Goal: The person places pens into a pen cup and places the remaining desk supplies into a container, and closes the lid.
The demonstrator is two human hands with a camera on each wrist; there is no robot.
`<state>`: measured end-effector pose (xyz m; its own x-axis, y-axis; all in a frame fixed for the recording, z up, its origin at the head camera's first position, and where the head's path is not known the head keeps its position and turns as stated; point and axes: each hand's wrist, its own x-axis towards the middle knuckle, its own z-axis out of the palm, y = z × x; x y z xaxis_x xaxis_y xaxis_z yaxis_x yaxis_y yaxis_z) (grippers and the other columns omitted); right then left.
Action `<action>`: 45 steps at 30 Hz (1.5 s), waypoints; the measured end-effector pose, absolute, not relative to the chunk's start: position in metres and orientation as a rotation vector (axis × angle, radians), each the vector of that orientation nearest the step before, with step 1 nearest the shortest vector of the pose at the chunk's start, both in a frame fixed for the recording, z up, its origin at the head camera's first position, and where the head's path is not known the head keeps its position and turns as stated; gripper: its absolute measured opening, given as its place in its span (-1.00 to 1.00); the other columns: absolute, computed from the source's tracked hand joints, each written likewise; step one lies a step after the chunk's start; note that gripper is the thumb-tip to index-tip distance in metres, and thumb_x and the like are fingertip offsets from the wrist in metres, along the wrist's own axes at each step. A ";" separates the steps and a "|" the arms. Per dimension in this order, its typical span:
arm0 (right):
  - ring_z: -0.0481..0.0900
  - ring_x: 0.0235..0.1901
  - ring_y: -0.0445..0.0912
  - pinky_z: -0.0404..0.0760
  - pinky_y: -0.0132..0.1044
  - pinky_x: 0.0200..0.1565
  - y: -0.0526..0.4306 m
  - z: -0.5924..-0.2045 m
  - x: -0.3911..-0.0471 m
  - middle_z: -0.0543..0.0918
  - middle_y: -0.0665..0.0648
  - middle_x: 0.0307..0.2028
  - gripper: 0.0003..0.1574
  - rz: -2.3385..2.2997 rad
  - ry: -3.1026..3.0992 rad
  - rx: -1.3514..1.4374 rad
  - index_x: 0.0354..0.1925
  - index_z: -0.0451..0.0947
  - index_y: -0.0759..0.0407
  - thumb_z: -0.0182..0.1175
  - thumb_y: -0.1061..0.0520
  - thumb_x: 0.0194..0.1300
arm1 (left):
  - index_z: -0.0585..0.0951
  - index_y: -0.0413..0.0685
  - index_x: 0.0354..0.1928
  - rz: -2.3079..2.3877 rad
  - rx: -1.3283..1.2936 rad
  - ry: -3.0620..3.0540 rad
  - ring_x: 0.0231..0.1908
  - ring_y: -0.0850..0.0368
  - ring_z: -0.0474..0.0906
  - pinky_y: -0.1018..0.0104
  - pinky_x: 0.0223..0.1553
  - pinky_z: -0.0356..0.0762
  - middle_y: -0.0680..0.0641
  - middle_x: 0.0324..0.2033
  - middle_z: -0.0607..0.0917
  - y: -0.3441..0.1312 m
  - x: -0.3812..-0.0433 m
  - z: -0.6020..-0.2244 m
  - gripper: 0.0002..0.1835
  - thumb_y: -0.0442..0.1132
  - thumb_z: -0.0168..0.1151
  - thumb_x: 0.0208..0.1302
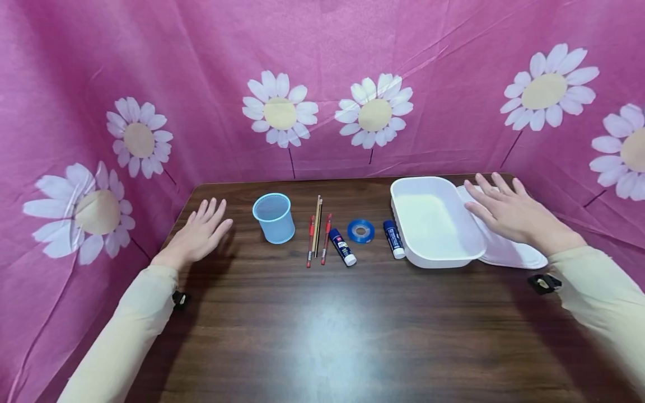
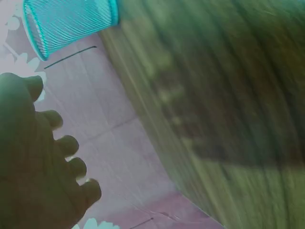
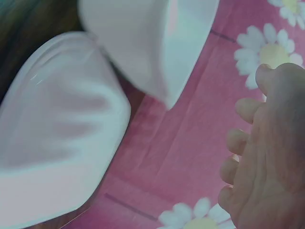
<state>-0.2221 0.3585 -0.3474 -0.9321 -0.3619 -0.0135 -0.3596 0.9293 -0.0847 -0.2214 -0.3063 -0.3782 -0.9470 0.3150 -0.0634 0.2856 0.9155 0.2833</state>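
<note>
My left hand [image 1: 200, 234] is held above the table's left side with its fingers straight, holding nothing. Nearest to it stands a light blue mesh pen cup [image 1: 277, 228], upright; the left wrist view shows the cup [image 2: 71, 24] past the fingertips. On the right, my right hand [image 1: 511, 210] hovers with fingers spread over a white lid [image 1: 519, 251], and its shadow falls on the lid [image 3: 62, 129] in the right wrist view. A white plastic box [image 1: 437, 224], without its cover, sits just left of that hand and partly overlaps the lid.
Between cup and box lie two red pens [image 1: 326, 239], two pencils [image 1: 317, 229], a glue stick [image 1: 343, 247] and a blue tape roll [image 1: 361, 231]. Another glue stick [image 1: 393, 239] lies against the box. A pink flowered cloth [image 1: 327, 33] hangs behind the wooden table [image 1: 262, 324].
</note>
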 end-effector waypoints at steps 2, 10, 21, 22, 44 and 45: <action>-0.24 0.50 0.43 -0.40 0.41 0.41 0.348 -0.343 -0.224 0.00 0.45 0.53 -0.19 -0.148 3.054 -0.606 0.59 0.01 0.20 -0.24 -0.23 0.64 | -0.18 -0.19 0.60 0.490 0.466 2.951 0.53 -0.25 -0.46 -0.33 0.47 -0.31 -0.30 0.57 -0.23 -0.303 -0.223 -0.375 -0.19 0.23 -0.35 0.62; -0.31 0.52 0.37 -0.34 0.34 0.45 0.301 -0.329 -0.235 -0.10 0.41 0.56 -0.16 -0.240 3.012 -0.706 0.61 -0.05 0.17 -0.24 -0.25 0.64 | -0.26 0.13 0.62 0.782 0.434 2.872 0.55 -0.14 -0.16 -0.21 0.49 -0.08 -0.04 0.60 -0.20 -0.287 -0.229 -0.362 -0.08 0.35 -0.13 0.51; -0.20 0.54 0.28 -0.08 0.23 0.49 0.222 -0.333 -0.258 -0.12 0.32 0.58 -0.07 -0.516 2.950 -0.784 0.62 -0.05 0.10 -0.10 -0.34 0.57 | 0.00 0.08 0.63 1.204 0.498 2.716 0.46 -0.22 0.16 -0.24 0.36 0.27 -0.24 0.51 0.20 -0.266 -0.243 -0.366 0.05 0.08 0.43 0.28; -0.11 0.53 0.27 -0.04 0.21 0.49 0.213 -0.335 -0.260 -0.12 0.30 0.59 -0.06 -0.553 2.947 -0.798 0.62 -0.05 0.09 -0.07 -0.33 0.56 | 0.02 0.05 0.62 1.234 0.502 2.703 0.45 -0.24 0.17 -0.25 0.35 0.27 -0.26 0.49 0.23 -0.264 -0.245 -0.367 0.05 0.04 0.45 0.26; 0.60 0.15 0.21 0.64 0.06 0.10 0.058 -0.404 -0.282 0.48 0.40 0.30 -0.15 -1.648 2.431 -0.362 0.50 0.21 0.19 0.33 0.25 0.36 | 0.21 0.02 0.54 1.542 0.445 2.542 0.39 -0.07 0.26 -0.10 0.37 0.23 -0.19 0.38 0.40 -0.251 -0.258 -0.398 -0.08 -0.10 0.50 0.22; 0.64 0.08 0.23 0.69 0.05 0.03 0.053 -0.406 -0.284 0.50 0.42 0.27 -0.15 -1.694 2.395 -0.293 0.49 0.21 0.22 0.32 0.31 0.35 | 0.22 0.02 0.54 1.548 0.443 2.544 0.38 -0.07 0.26 -0.10 0.37 0.23 -0.19 0.37 0.40 -0.251 -0.258 -0.399 -0.08 -0.10 0.50 0.22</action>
<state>-0.2838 0.0529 -0.4063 -0.9617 -0.2708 -0.0432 -0.0495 0.3262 -0.9440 -0.2579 -0.2510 -0.3985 -0.9483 0.3148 0.0403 0.1804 0.4302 0.8845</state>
